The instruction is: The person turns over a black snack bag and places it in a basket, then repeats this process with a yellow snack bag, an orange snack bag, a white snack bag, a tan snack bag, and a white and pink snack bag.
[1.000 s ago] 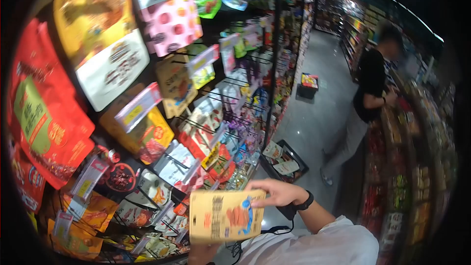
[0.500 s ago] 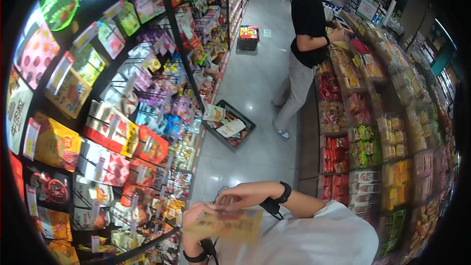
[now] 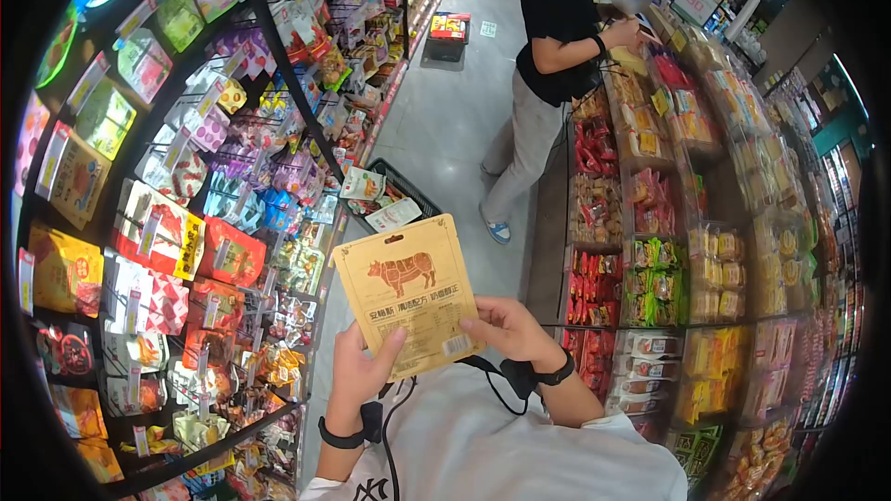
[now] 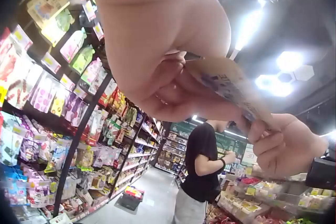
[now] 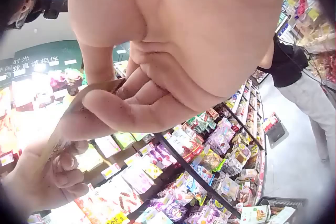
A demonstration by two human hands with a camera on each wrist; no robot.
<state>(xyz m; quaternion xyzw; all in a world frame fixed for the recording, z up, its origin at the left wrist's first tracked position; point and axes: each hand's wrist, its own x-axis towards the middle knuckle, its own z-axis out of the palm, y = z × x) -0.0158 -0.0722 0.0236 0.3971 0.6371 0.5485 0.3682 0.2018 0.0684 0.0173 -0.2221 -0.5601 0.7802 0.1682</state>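
Observation:
Both hands hold a tan snack pouch [image 3: 408,269] in front of the chest, its printed back with a cow drawing and a barcode facing up in the head view. My left hand [image 3: 362,366] grips its lower left edge, thumb lying over the front. At the lower right edge my right hand [image 3: 510,329] pinches it, the thumb on top near the barcode. In the left wrist view the pouch [image 4: 231,85] shows edge-on between the two hands. The right wrist view has the fingers curled behind the pouch [image 5: 60,124], partly hiding it.
Racks of hanging snack bags [image 3: 223,250] line the left side. A black basket [image 3: 404,184] with several packs stands on the floor ahead, another basket [image 3: 444,51] farther off. A person in a black shirt [image 3: 557,0] stands at the right-hand shelves [image 3: 640,260].
The pouch has turned from its front to its back and come up into full view, both hands now on it. The head view has swung right, away from the left rack.

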